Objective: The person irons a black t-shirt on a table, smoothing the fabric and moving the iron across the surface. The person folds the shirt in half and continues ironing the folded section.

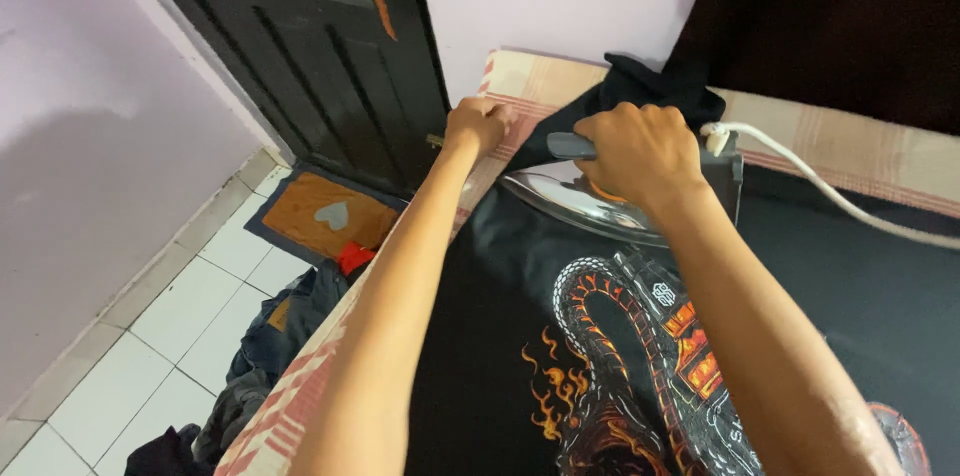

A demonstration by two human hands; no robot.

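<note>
Right hand (640, 151) is closed around the iron (585, 198) handle, pressing it onto the shirt (480, 336). At 10 o'clock, left hand (478, 124) pinches the shirt edge, holding the fabric taut.

- My right hand (640, 151) sits on the iron (585, 201), which rests on the shirt (480, 336).
- My left hand (478, 124) lies left of it, at the shirt's edge.
- Clothes (280, 336) lie on the floor (170, 336), left.

Both arms outstretched, left hand (478, 124) and right hand (640, 151) fisted.
</note>
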